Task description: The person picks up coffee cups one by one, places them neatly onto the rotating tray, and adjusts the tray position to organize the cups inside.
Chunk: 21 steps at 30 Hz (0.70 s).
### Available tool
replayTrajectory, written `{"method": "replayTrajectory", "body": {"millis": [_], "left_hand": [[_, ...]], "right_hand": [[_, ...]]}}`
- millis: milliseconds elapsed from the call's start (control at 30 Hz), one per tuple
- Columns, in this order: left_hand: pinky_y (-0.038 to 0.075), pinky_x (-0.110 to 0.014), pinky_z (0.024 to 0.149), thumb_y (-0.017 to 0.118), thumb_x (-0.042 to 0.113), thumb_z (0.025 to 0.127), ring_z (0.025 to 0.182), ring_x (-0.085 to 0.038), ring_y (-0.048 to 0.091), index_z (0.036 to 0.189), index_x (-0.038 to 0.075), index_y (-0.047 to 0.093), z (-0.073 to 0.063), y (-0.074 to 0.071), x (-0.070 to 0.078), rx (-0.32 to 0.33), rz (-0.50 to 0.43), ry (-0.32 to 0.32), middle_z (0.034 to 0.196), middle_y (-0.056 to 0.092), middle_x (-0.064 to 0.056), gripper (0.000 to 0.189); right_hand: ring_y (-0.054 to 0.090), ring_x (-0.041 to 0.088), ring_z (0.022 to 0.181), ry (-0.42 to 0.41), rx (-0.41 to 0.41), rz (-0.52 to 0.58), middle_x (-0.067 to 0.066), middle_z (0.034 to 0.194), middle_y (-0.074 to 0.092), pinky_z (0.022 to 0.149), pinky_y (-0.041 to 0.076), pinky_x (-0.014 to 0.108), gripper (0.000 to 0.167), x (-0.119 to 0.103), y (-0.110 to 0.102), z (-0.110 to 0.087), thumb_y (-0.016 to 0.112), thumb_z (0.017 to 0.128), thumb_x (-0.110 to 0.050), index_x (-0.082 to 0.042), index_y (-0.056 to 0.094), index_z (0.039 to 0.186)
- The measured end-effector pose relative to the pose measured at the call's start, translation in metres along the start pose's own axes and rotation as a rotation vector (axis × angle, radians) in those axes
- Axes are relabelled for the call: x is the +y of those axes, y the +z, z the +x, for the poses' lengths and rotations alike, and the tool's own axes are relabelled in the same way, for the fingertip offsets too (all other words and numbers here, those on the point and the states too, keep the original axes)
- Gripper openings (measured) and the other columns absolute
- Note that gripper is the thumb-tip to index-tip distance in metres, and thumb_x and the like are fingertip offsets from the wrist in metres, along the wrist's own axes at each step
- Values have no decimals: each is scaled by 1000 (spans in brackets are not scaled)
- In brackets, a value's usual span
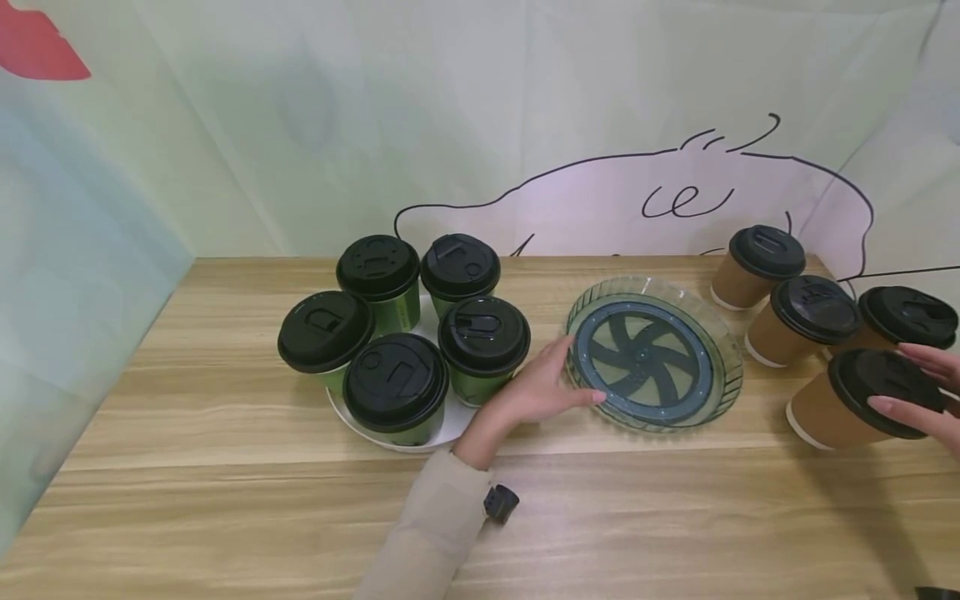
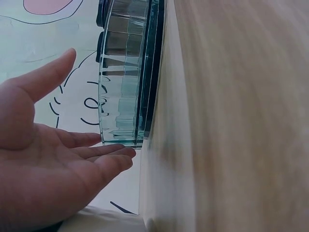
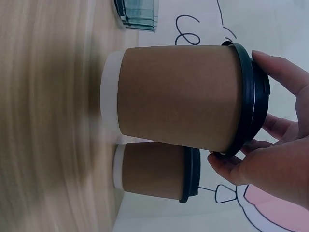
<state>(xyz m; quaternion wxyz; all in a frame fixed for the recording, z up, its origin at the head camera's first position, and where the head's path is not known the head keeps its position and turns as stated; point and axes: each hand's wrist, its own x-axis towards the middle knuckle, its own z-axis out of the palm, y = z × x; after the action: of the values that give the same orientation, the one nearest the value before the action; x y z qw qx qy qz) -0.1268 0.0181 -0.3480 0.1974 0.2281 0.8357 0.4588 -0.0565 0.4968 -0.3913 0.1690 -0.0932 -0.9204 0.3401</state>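
My left hand (image 1: 540, 383) is at the left edge of a clear, fluted round tray (image 1: 727, 350) with a blue-grey pinwheel base. In the left wrist view, its fingers are extended with their tips right at the tray's rim (image 2: 118, 96), thumb spread away. At the far right my right hand (image 1: 933, 392) grips a brown paper coffee cup (image 1: 828, 408) by its black lid. The right wrist view shows thumb and fingers on either side of that lid (image 3: 248, 96). The cup leans slightly, its white bottom close over the table.
Several more brown cups (image 1: 780, 329) with black lids stand behind the held one. Left of the tray, several green cups (image 1: 393, 312) with black lids stand on a white round plate (image 1: 363, 425). A printed cloth backdrop (image 1: 450, 125) hangs behind the wooden table (image 1: 225, 500).
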Motion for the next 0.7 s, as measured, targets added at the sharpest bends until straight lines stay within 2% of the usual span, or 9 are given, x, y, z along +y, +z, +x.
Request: {"method": "replayTrajectory", "body": {"millis": [133, 233, 267, 467, 500, 567, 700], "left_hand": [[19, -40, 108, 68, 31, 83, 135, -26, 17, 145, 2, 15, 1, 0, -1, 4, 2, 6, 149, 17, -16, 86], [19, -40, 108, 68, 30, 83, 135, -27, 17, 145, 2, 15, 1, 1, -1, 8, 3, 10, 149, 17, -16, 86], [19, -41, 108, 68, 30, 83, 135, -27, 17, 145, 2, 15, 1, 1, -1, 8, 2, 12, 149, 17, -16, 86], [19, -40, 108, 68, 30, 83, 135, -27, 17, 145, 2, 14, 1, 0, -1, 6, 3, 12, 149, 16, -16, 87], [19, -40, 108, 68, 30, 83, 136, -26, 17, 145, 2, 14, 1, 0, -1, 3, 4, 11, 149, 16, -16, 87], [19, -40, 108, 67, 30, 83, 136, -26, 16, 145, 2, 14, 0, 0, 0, 1, 6, 11, 149, 15, -16, 87], [19, -40, 108, 67, 31, 83, 136, -26, 16, 145, 2, 14, 0, 0, 0, -3, 4, 4, 149, 15, -16, 87]], "right_hand": [[28, -11, 115, -21, 3, 9, -24, 133, 34, 102, 15, 13, 75, -14, -2, 1, 71, 79, -13, -32, 33, 141], [27, -13, 113, -27, -6, 23, -28, 128, 34, 104, 14, 17, 72, -60, -6, -8, 68, 81, -11, -29, 32, 142], [27, -14, 113, -29, -5, 15, -29, 127, 34, 104, 14, 17, 72, -67, -6, -9, 67, 82, -12, -30, 32, 142], [28, -11, 118, -85, -39, 12, -26, 129, 36, 91, 20, 2, 72, -83, -8, -3, 67, 82, -10, -26, 32, 143], [28, -11, 117, -100, -42, 9, -26, 128, 36, 87, 21, -1, 72, -88, -7, -3, 67, 83, -8, -26, 32, 142], [29, -11, 114, -113, -57, 26, -27, 123, 37, 90, 21, 2, 71, -104, -7, -5, 65, 83, -5, -23, 32, 143], [34, -13, 101, -147, -59, 78, -31, 111, 37, 89, 23, 2, 69, -137, -6, -9, 65, 80, 2, -25, 39, 138]]}}
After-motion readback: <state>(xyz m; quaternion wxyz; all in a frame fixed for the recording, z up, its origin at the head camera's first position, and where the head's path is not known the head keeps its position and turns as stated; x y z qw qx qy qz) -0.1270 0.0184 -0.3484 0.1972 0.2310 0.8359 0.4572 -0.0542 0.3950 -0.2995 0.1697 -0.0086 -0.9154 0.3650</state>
